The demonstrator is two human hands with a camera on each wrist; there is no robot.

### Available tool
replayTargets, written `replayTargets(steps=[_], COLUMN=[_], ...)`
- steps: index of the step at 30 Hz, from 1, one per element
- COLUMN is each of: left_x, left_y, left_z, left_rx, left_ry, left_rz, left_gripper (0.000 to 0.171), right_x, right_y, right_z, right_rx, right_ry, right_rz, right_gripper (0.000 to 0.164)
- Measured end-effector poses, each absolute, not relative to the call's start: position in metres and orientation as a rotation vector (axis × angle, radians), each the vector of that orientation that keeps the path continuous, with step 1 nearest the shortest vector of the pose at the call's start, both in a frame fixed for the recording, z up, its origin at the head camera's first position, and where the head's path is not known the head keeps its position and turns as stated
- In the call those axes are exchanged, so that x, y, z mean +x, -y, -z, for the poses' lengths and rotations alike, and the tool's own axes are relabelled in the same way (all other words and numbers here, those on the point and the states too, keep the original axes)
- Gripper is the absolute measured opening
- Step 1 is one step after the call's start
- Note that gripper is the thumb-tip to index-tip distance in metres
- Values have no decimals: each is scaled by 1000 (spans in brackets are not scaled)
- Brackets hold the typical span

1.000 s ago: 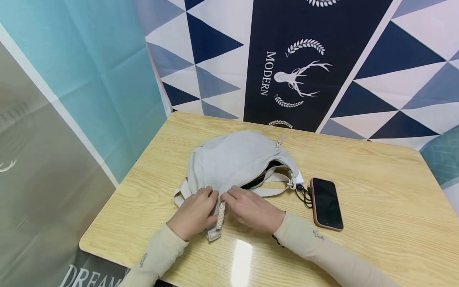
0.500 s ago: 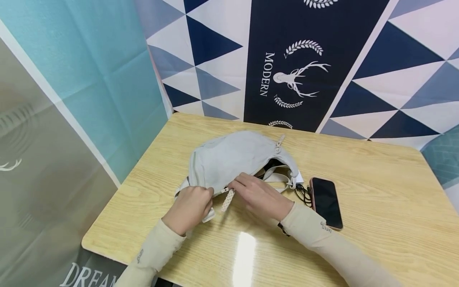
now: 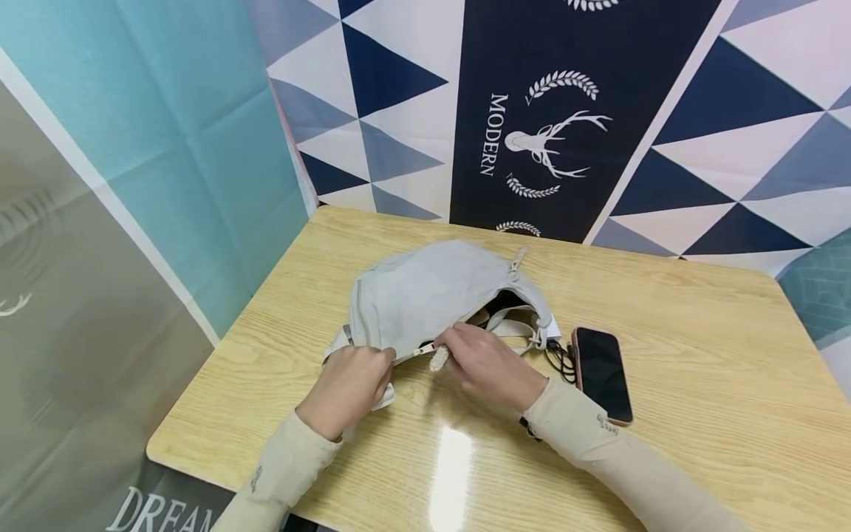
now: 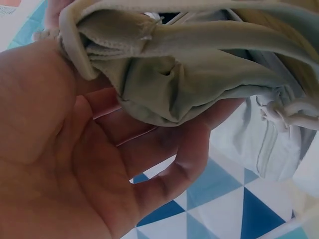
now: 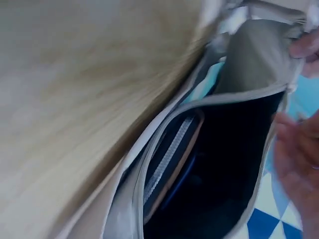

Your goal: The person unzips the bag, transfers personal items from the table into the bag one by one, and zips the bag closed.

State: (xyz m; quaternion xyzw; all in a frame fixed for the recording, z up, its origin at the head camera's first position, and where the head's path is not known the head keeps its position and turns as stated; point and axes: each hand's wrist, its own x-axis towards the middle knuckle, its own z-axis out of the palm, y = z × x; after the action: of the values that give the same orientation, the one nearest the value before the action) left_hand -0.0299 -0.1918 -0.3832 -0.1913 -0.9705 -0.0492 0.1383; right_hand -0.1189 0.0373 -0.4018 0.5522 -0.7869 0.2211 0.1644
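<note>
A light grey fabric bag [image 3: 432, 288] lies on the table, its zipped mouth facing me and partly open. My left hand [image 3: 349, 384] grips the bag's left end; in the left wrist view its fingers curl behind the grey fabric [image 4: 174, 94]. At the zip, my right hand [image 3: 488, 362] pinches the slider area, and a braided cord pull [image 3: 439, 358] hangs beside its fingertips. In the right wrist view the dark inside of the bag [image 5: 224, 149] shows a brown-edged item with a silvery zip [image 5: 172, 154]. The slider itself is hidden by my fingers.
A black-screened phone [image 3: 603, 375] lies on the table [image 3: 718, 384] right of the bag. Beside it is a coiled black cable [image 3: 561, 360]. Another braided pull [image 3: 518, 260] sits at the bag's far right. Patterned cloth [image 3: 392, 111] hangs behind the table.
My right hand has moved right and slightly away along the zip with the braided pull, and the gap has shortened from its left. My left hand has changed its hold on the bag's end.
</note>
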Motion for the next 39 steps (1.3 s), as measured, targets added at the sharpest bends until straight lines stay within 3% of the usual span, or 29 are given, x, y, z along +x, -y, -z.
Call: replayTargets(steps=[4,14,22,39], left_x=[-28,-28,-27,-17], left_y=[193,198,199,207], left_z=[386,390,390,394], left_rx=[-550,-552,-540,-478], left_ry=[2810,2811,2822,2921], left_rz=[158,159,178,178], left_gripper=[34,31,35,32], right_x=[-119,-120,-120,-153], right_y=[-44,-56,-61,-101], right_z=[404,409,411,410], right_rx=[1600,1517,1435,1363], right_ry=[2090,2063,2129,2263], right_rz=[-552,-440,-174,-120], right_gripper=[11,26,20,13])
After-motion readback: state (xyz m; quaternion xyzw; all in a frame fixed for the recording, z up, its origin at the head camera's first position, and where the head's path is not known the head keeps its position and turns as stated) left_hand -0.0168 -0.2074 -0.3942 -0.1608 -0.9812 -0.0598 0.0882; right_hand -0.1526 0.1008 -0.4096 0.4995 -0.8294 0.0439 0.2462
